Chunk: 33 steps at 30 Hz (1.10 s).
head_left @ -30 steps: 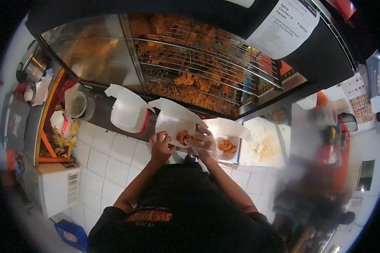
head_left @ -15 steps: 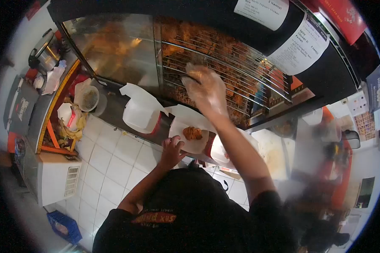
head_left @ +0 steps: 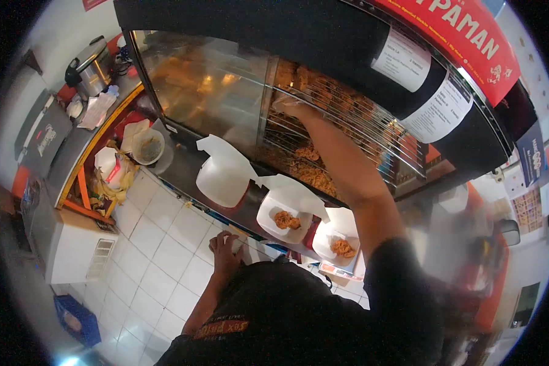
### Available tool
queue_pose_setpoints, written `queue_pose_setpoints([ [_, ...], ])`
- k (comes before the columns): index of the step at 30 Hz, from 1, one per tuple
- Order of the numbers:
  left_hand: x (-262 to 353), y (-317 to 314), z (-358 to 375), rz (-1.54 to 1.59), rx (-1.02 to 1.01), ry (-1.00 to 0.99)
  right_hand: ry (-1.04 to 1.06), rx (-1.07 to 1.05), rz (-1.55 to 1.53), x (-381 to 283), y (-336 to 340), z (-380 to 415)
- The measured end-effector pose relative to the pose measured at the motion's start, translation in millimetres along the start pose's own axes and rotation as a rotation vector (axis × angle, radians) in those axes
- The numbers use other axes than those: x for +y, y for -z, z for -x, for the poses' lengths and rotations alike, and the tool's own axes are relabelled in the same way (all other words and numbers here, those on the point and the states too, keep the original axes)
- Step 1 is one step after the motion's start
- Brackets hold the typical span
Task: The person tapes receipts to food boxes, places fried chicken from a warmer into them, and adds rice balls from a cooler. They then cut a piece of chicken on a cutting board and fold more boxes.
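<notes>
Left box point(head_left: 221, 178) open on counter point(head_left: 182, 160). Left hand point(head_left: 226, 251) near counter edge, fingers loosely curled, slightly apart. Middle box point(head_left: 266, 215) holds fried chicken piece point(head_left: 287, 220). Right hand point(head_left: 291, 106) at cabinet rack point(head_left: 381, 139); finger state: cannot tell. Right box point(head_left: 322, 242): second piece point(head_left: 343, 248) inside.

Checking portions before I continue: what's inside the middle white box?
In the middle white box lies a browned, crumb-coated piece, apparently fried chicken, with bare white interior around it. The piece covers whatever is directly beneath it, so that can't be seen.
</notes>
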<state>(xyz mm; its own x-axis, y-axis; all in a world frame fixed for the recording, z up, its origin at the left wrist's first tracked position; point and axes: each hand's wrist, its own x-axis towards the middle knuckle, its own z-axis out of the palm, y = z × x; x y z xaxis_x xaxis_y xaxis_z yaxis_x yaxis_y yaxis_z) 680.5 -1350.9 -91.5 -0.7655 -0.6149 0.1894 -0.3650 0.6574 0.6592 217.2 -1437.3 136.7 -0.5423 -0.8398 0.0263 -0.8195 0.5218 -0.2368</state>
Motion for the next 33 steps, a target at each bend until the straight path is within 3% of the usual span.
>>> queue_pose_setpoints([
  [3,-8,6,2,-0.033,0.003,0.093,-0.009,-0.031,-0.013,3,-4,-1],
  [9,-17,0,-21,-0.094,0.068,-0.007,-0.112,-0.020,-0.091,-2,19,27],
  [17,-9,12,-43,-0.115,0.083,-0.067,-0.414,-0.060,-0.592,-28,82,153],
  [22,-16,9,-33,-0.048,0.059,-0.037,-0.517,-0.030,-0.763,-24,77,190],
  [24,-18,7,-28,-0.039,0.061,-0.023,-0.260,0.315,-1.127,-21,45,206],
  [25,-20,6,-28,-0.039,0.068,-0.021,-0.259,0.292,-1.130,-32,39,211],
  [27,-24,5,-29,-0.053,0.070,-0.004,0.036,0.164,-1.265,-61,25,218],
  [28,-26,6,-30,-0.060,0.069,0.005,-0.081,-0.075,-1.304,-64,8,215],
  [29,-26,7,-31,-0.064,0.081,-0.004,0.082,0.010,-1.430,-68,-36,207],
  [31,-25,11,-35,-0.057,0.075,0.012,0.023,-0.072,-0.722,-102,-54,187],
  [33,-28,6,-44,-0.051,0.131,0.017,0.135,-0.194,-0.412,-127,-97,157],
])
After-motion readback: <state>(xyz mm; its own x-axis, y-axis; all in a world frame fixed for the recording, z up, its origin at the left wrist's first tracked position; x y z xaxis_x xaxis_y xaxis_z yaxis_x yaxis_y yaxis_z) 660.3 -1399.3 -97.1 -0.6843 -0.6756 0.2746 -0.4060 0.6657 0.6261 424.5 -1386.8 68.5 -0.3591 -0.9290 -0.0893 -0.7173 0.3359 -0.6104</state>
